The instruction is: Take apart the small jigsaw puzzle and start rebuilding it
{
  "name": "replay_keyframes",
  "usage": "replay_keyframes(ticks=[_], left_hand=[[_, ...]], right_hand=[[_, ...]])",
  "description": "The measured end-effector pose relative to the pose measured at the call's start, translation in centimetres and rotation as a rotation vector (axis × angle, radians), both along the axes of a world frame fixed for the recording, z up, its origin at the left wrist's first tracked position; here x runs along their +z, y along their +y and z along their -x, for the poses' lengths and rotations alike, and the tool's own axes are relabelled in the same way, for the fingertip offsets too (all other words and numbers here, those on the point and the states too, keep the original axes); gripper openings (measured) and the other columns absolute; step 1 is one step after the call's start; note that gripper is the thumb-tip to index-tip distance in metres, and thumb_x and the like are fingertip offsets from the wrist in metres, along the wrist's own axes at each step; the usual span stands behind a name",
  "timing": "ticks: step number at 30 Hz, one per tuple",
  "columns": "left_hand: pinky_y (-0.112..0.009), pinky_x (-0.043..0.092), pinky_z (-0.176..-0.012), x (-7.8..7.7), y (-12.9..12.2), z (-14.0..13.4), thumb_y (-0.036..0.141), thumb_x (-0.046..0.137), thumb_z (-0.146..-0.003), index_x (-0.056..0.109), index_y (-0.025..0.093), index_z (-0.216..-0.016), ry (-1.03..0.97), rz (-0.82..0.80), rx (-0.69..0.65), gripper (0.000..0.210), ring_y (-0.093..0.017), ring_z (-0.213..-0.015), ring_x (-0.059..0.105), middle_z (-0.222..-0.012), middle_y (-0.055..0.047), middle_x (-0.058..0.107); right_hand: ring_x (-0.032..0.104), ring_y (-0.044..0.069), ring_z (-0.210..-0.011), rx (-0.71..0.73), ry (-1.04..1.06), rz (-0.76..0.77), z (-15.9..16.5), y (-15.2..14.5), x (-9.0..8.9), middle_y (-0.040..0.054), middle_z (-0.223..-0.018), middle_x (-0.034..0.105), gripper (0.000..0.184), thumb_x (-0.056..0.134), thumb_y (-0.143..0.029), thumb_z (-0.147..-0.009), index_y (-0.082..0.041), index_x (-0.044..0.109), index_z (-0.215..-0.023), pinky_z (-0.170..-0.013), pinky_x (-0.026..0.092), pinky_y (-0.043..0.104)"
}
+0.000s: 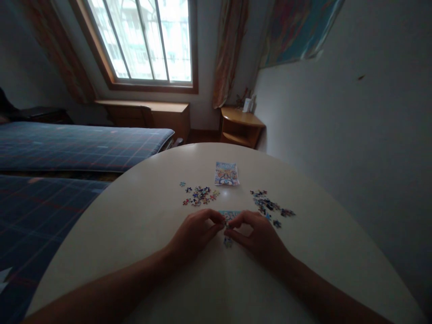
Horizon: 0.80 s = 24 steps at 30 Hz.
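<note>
My left hand (200,229) and my right hand (254,231) meet fingertip to fingertip over the table. Thumb and index finger of each are pinched around a small jigsaw puzzle piece (227,223), whose print is too small to make out. Just behind the fingers shows a strip of joined puzzle (229,214) in light blue, partly hidden by my hands. Below the fingertips lies another bit of puzzle (228,243). A loose pile of pieces (201,195) lies beyond my left hand, and a second, darker pile (268,204) beyond my right.
A picture card (226,174) lies farther back on the round white table (162,180). Beds with plaid covers (84,144) stand at the left. A wooden desk (168,108) is under the window, a corner shelf (241,118) beside it, and a wall (337,135) runs along the right.
</note>
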<state>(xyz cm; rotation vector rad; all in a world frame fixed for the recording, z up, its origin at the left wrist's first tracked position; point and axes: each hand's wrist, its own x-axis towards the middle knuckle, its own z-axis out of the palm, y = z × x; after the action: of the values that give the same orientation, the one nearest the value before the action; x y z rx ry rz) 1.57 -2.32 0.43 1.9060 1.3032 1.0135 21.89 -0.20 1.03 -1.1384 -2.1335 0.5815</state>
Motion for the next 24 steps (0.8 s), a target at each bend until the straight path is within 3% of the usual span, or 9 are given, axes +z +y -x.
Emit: replay_keyframes(ticks=[5,10,14,18,24], left_hand=[[-0.027,0.052,-0.075,0.3,0.0,-0.2,0.021,0.063,-0.084,0.066,0.018,-0.09,-0.053,0.063,0.027,0.007,-0.016,-0.077,0.069,-0.084,-0.003,0.074],[-0.027,0.053,-0.075,0.5,0.0,-0.3,0.022,0.062,-0.083,0.064,0.018,-0.088,-0.089,0.052,0.028,0.007,-0.015,-0.077,0.068,-0.083,-0.002,0.073],[-0.026,0.052,-0.071,0.3,-0.1,-0.4,0.026,0.062,-0.085,0.063,0.018,-0.088,-0.129,0.087,0.015,0.009,-0.015,-0.076,0.068,-0.084,-0.004,0.073],[-0.027,0.053,-0.07,-0.1,-0.1,-0.5,0.027,0.062,-0.086,0.063,0.017,-0.091,-0.181,0.115,-0.028,0.011,-0.017,-0.077,0.069,-0.086,-0.006,0.074],[-0.029,0.054,-0.073,-0.7,0.0,-0.5,0.025,0.06,-0.087,0.064,0.017,-0.09,-0.183,0.125,-0.065,0.01,-0.017,-0.078,0.07,-0.088,-0.006,0.074]], right_hand=[[0.069,0.019,-0.078,0.064,0.038,0.042,0.2,-0.5,0.4,-0.0012,-0.079,0.074,0.008,0.077,-0.023,-0.077,-0.024,0.069,-0.076,-0.079,0.049,0.035],[0.068,0.016,-0.073,0.053,0.137,0.129,0.3,-0.7,0.7,-0.002,-0.077,0.072,0.007,0.072,-0.022,-0.08,-0.023,0.065,-0.081,-0.07,0.05,0.028],[0.068,0.013,-0.069,0.11,0.156,0.086,0.3,-0.6,0.6,-0.0046,-0.076,0.071,0.019,0.072,-0.019,-0.079,-0.026,0.067,-0.096,-0.071,0.05,0.026],[0.068,0.014,-0.067,0.051,0.123,0.072,0.2,-0.5,0.5,-0.0041,-0.073,0.071,0.013,0.073,-0.024,-0.08,-0.026,0.069,-0.092,-0.071,0.051,0.027],[0.068,0.015,-0.069,0.04,0.079,0.038,0.1,-0.3,0.5,-0.0031,-0.075,0.072,0.02,0.079,-0.024,-0.074,-0.025,0.069,-0.092,-0.068,0.052,0.027]])
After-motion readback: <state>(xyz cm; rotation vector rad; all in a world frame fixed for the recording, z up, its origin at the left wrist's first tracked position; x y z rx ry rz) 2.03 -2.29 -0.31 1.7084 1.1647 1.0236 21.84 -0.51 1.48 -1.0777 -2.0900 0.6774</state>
